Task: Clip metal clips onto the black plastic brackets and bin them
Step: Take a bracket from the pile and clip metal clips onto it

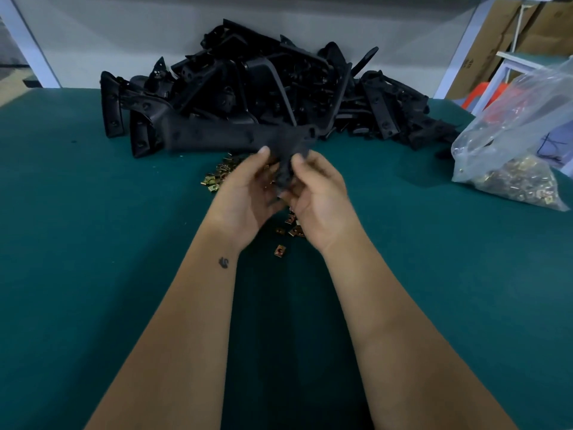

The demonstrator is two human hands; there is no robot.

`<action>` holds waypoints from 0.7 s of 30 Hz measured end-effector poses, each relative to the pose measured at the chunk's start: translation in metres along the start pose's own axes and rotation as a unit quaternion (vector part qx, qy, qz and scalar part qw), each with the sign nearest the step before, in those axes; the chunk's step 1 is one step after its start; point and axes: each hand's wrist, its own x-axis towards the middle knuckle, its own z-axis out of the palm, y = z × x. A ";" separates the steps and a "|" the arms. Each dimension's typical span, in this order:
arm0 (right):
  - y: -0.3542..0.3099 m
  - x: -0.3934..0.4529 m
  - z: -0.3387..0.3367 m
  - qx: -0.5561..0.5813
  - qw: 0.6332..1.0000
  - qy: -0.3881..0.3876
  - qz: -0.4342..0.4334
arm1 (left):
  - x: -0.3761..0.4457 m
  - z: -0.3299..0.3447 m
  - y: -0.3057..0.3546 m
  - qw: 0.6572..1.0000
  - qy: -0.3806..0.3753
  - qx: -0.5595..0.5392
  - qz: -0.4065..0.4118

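Nearest us, two bare forearms reach forward over the table (93, 274), which has a flat, matte green top. A small dark mark sits on the left wrist.

Between the forearms lie loose clips (280, 250): small, square, brass-coloured stamped metal pieces with a shine. More of them are scattered under and just beyond the hands, on the left side.

We hold one bracket (217, 136) above the table with both hands. It is long, black, matte plastic, blurred by motion. Its broad end runs out to the left; its narrow end comes down between our palms. The left hand (248, 193) grips the narrow end, thumb up against it. The right hand (319, 197) grips the same end from the other side, fingers curled round it. Whether a clip sits on this bracket we cannot tell.

Beyond the hands, the pile (263, 88) of black brackets lies heaped against the pale back wall: angular, ribbed parts with screw holes.

At right, a clear, crinkled plastic bag (508, 125) rests on the table, its bottom filled with brass-coloured clips.

Far right, brown cardboard (502, 35).
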 end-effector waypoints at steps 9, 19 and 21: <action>0.013 -0.029 -0.003 -0.572 0.803 0.114 -0.119 | 0.006 -0.011 0.010 0.953 0.261 -0.093 0.123; 0.027 -0.027 -0.006 -0.803 0.589 -0.039 0.078 | 0.000 -0.015 0.013 0.927 0.334 -0.127 0.113; 0.035 -0.011 0.004 -0.808 0.582 -0.039 0.086 | 0.000 -0.016 0.014 0.922 0.338 -0.147 0.116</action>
